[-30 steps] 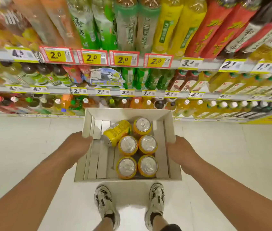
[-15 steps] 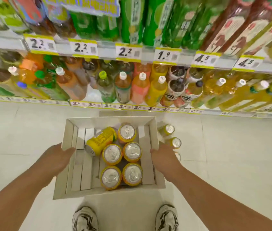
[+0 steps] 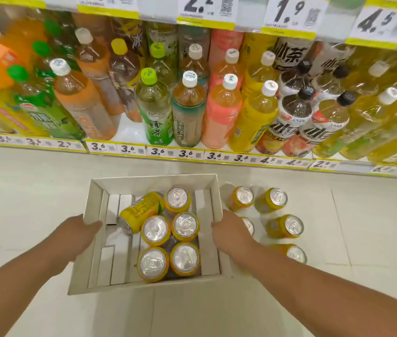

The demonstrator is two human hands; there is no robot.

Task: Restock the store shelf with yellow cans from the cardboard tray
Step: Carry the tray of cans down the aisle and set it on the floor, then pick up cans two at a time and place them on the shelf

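Note:
I hold a white cardboard tray (image 3: 153, 182) low over the floor in front of the bottom shelf. My left hand (image 3: 74, 235) grips its left wall and my right hand (image 3: 230, 233) grips its right wall. Inside stand several yellow cans (image 3: 185, 257) with silver tops, and one yellow can (image 3: 141, 210) lies on its side against them. More yellow cans (image 3: 276, 199) stand on the floor just right of the tray, partly hidden behind my right hand and arm.
The bottom shelf (image 3: 175, 154) carries rows of bottled tea and juice behind a strip of price tags. The shelf above (image 3: 207, 23) overhangs with larger price tags. Pale floor tiles (image 3: 362, 227) spread to both sides.
The view has dropped toward the floor and the bottom shelf. The tray has come down with it, and the cans on the floor to its right are now in full view.

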